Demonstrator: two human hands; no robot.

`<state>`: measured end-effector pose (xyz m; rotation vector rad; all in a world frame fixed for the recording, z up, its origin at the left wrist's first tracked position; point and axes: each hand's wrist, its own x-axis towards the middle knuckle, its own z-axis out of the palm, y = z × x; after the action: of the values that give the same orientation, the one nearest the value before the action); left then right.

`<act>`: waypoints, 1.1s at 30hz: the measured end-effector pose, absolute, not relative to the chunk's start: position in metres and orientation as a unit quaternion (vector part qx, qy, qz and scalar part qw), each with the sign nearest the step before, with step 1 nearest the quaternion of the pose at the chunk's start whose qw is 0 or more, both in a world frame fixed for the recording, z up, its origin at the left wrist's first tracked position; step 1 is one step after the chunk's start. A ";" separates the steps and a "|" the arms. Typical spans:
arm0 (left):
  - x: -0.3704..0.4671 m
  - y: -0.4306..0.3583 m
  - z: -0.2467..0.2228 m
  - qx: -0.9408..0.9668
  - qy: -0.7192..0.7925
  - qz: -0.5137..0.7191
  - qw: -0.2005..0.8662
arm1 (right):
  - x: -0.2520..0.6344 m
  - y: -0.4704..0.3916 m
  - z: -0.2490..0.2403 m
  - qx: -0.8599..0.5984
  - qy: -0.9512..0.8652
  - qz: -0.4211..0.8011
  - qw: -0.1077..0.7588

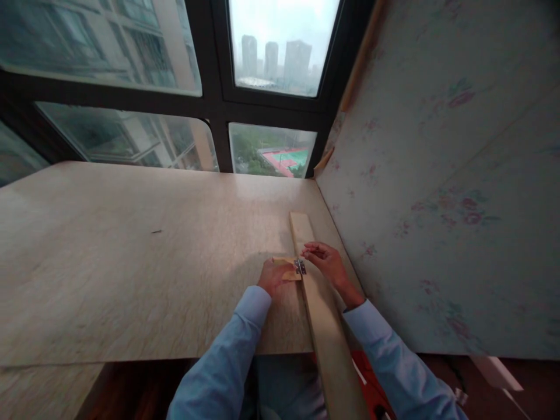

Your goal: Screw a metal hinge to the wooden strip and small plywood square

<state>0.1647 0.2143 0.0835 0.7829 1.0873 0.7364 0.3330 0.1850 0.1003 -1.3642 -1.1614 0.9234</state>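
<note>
A long pale wooden board (321,309) lies on the window sill and juts out over its front edge. Against the board's left side sits a short wooden block (291,276), and a small metal hinge (300,267) spans the two. My left hand (275,275) grips the block from its left side, fingers on its top near the hinge. Just above the hinge, my right hand (324,259) has thumb and fingertips pinched together. Whatever sits in that pinch is too small to make out.
On the stone-look sill (131,280), a small thin dark piece (156,231) lies to the left. A flower-papered wall (437,221) rises close on the right. Dark-framed windows (214,64) stand behind. Something red (371,385) shows below the sill's front edge.
</note>
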 end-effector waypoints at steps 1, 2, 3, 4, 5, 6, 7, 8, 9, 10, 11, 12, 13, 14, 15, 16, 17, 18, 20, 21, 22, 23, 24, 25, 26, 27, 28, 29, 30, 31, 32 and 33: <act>0.165 0.215 0.084 0.334 0.500 0.327 0.729 | 0.333 0.186 0.097 -0.577 -0.491 0.376 0.534; 0.165 0.215 0.084 0.318 0.504 0.323 0.735 | 0.332 0.186 0.095 -0.581 -0.497 0.366 0.530; 0.165 0.215 0.085 0.311 0.506 0.321 0.738 | 0.332 0.187 0.093 -0.585 -0.506 0.358 0.523; 0.165 0.215 0.086 0.311 0.506 0.322 0.737 | 0.331 0.188 0.091 -0.588 -0.516 0.353 0.513; 0.165 0.215 0.086 0.313 0.505 0.321 0.737 | 0.331 0.188 0.090 -0.590 -0.526 0.349 0.503; 0.164 0.215 0.086 0.315 0.504 0.322 0.737 | 0.330 0.189 0.089 -0.590 -0.537 0.349 0.492; 0.164 0.215 0.086 0.316 0.502 0.322 0.738 | 0.330 0.189 0.088 -0.587 -0.548 0.348 0.484; 0.164 0.215 0.085 0.316 0.500 0.322 0.739 | 0.330 0.189 0.087 -0.581 -0.561 0.345 0.478; 0.164 0.215 0.084 0.318 0.498 0.322 0.740 | 0.330 0.189 0.086 -0.574 -0.576 0.339 0.473; 0.164 0.216 0.083 0.320 0.497 0.323 0.739 | 0.330 0.188 0.085 -0.565 -0.593 0.331 0.468; 0.163 0.216 0.082 0.323 0.497 0.325 0.737 | 0.331 0.188 0.083 -0.557 -0.609 0.321 0.465; 0.163 0.216 0.081 0.327 0.499 0.327 0.733 | 0.331 0.188 0.081 -0.549 -0.624 0.312 0.461; 0.163 0.216 0.079 0.333 0.503 0.330 0.727 | 0.332 0.188 0.079 -0.540 -0.637 0.307 0.457; 0.163 0.217 0.078 0.337 0.507 0.334 0.720 | 0.332 0.188 0.077 -0.533 -0.648 0.304 0.452; 0.163 0.217 0.077 0.340 0.511 0.335 0.715 | 0.333 0.188 0.076 -0.529 -0.656 0.301 0.447; 0.162 0.217 0.076 0.343 0.511 0.336 0.713 | 0.333 0.187 0.074 -0.526 -0.661 0.299 0.443; 0.162 0.218 0.075 0.345 0.508 0.335 0.715 | 0.333 0.187 0.073 -0.526 -0.665 0.296 0.440; 0.162 0.218 0.074 0.346 0.504 0.334 0.718 | 0.334 0.187 0.072 -0.528 -0.666 0.292 0.438; 0.162 0.218 0.072 0.344 0.500 0.334 0.721 | 0.335 0.186 0.072 -0.531 -0.671 0.287 0.432; 0.163 0.218 0.071 0.341 0.501 0.336 0.721 | 0.335 0.186 0.073 -0.528 -0.676 0.286 0.426; 0.163 0.218 0.071 0.338 0.505 0.337 0.719 | 0.336 0.185 0.074 -0.524 -0.683 0.288 0.420; 0.164 0.218 0.071 0.334 0.511 0.338 0.716 | 0.337 0.185 0.075 -0.519 -0.689 0.290 0.414; 0.164 0.218 0.071 0.329 0.516 0.338 0.715 | 0.338 0.184 0.077 -0.514 -0.694 0.294 0.410; 0.164 0.218 0.071 0.326 0.519 0.337 0.715 | 0.338 0.184 0.078 -0.510 -0.698 0.298 0.406; 0.164 0.218 0.072 0.324 0.523 0.335 0.714 | 0.339 0.184 0.080 -0.507 -0.701 0.301 0.401; 0.165 0.218 0.072 0.321 0.527 0.335 0.712 | 0.339 0.184 0.082 -0.507 -0.703 0.302 0.396; 0.165 0.218 0.073 0.318 0.529 0.336 0.712 | 0.339 0.184 0.083 -0.508 -0.707 0.302 0.390; 0.165 0.218 0.074 0.316 0.528 0.337 0.712 | 0.338 0.184 0.085 -0.510 -0.710 0.299 0.383; 0.165 0.217 0.074 0.314 0.525 0.340 0.714 | 0.337 0.185 0.087 -0.514 -0.712 0.295 0.375; 0.165 0.217 0.075 0.310 0.522 0.344 0.716 | 0.336 0.186 0.089 -0.519 -0.714 0.291 0.368; 0.165 0.217 0.076 0.308 0.519 0.347 0.718 | 0.335 0.186 0.091 -0.525 -0.716 0.287 0.361; 0.165 0.217 0.077 0.310 0.515 0.347 0.720 | 0.334 0.188 0.093 -0.530 -0.718 0.280 0.353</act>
<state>0.1651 0.2167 0.0772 0.6857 1.1378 0.7682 0.3340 0.1875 0.0931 -1.3719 -1.8563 0.7249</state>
